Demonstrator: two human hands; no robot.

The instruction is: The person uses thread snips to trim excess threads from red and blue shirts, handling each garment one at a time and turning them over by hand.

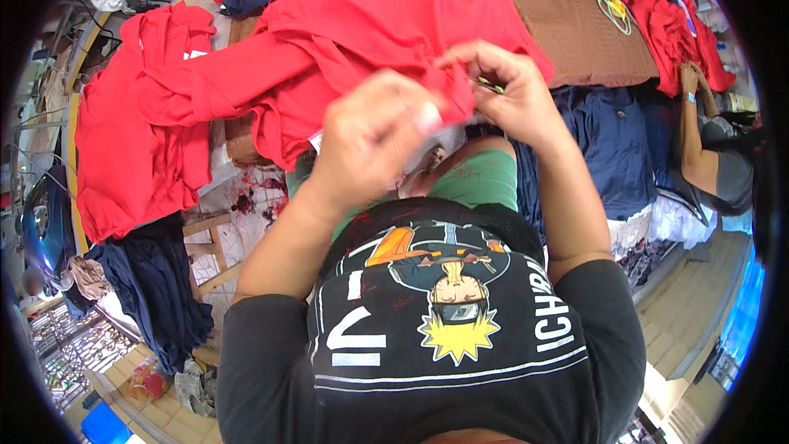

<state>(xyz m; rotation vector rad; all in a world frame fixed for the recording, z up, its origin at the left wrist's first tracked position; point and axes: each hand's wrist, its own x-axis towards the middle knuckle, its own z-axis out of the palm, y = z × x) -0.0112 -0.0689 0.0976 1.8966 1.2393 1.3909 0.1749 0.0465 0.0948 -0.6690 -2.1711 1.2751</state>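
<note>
A red knit garment (345, 41) is spread over the work surface in front of me, and a bunched bit of it rises between my hands. My right hand (522, 99) pinches that bunched cloth with thumb and forefinger. Tucked in the same hand is a small black and yellow-green tool (491, 85), mostly covered by the fingers. My left hand (370, 140), smeared a little by motion, is closed with curled fingers just left of the bunched cloth. What its fingertips hold, if anything, cannot be made out.
More red garments (144, 131) hang over the left edge, with dark navy cloth (156, 296) below. Navy garments (604, 152) lie to the right. A coil of pale cord (615, 12) rests on the brown cloth (571, 29). At far right, another person's arm (692, 127) reaches to red cloth.
</note>
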